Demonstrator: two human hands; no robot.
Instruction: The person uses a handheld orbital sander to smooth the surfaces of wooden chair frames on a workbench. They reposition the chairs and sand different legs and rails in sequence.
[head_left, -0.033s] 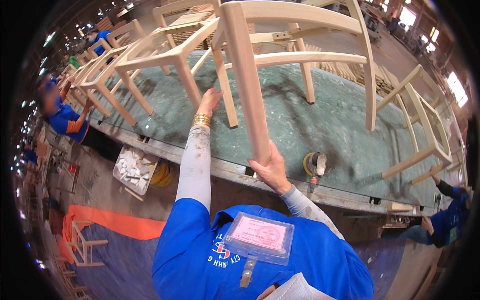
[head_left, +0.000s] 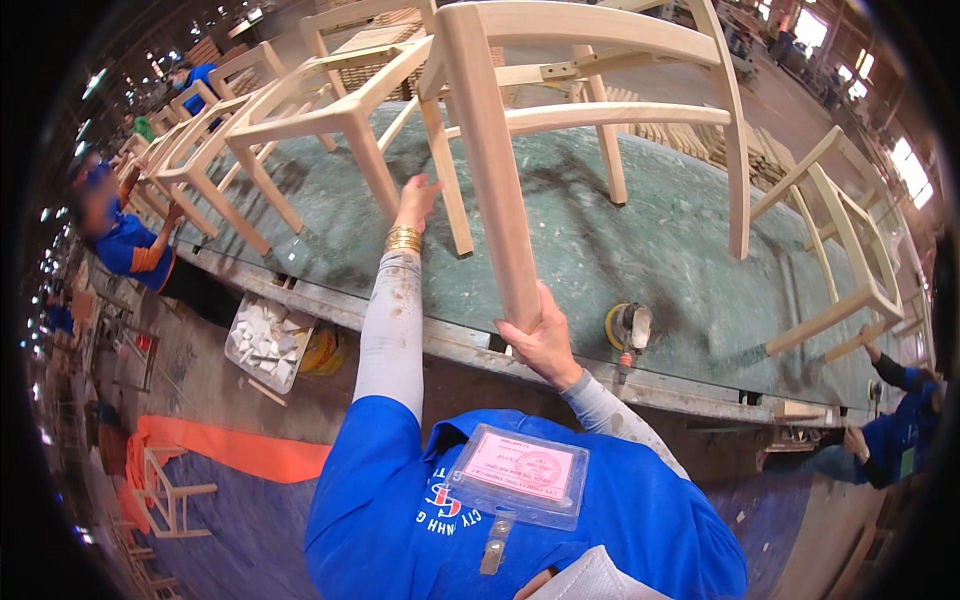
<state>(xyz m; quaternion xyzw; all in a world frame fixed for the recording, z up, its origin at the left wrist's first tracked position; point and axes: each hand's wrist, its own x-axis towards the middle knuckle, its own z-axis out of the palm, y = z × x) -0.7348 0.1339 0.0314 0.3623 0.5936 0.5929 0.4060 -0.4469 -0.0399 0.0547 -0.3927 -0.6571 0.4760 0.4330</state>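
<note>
A pale bare-wood chair (head_left: 487, 150) stands in front of me on the green tabletop (head_left: 560, 270). Around the lower end of its nearest thick leg, my right hand (head_left: 541, 345) is closed, thumb to the left. My left hand (head_left: 416, 204) reaches forward, fingers stretched and slightly apart, gold bangles at the wrist. It is beside the lower end of a leg of a second chair (head_left: 372, 165) to the left, overlapping it in view; whether they touch I cannot tell. A thinner leg of wood comes down just right of that hand.
A round power sander (head_left: 628, 327) lies near the table's front edge, right of my right hand. More chairs (head_left: 195, 175) line the left; another chair (head_left: 840, 250) stands at right. A bin of white pieces (head_left: 268, 340) sits below. Co-workers (head_left: 135, 245) are on both sides.
</note>
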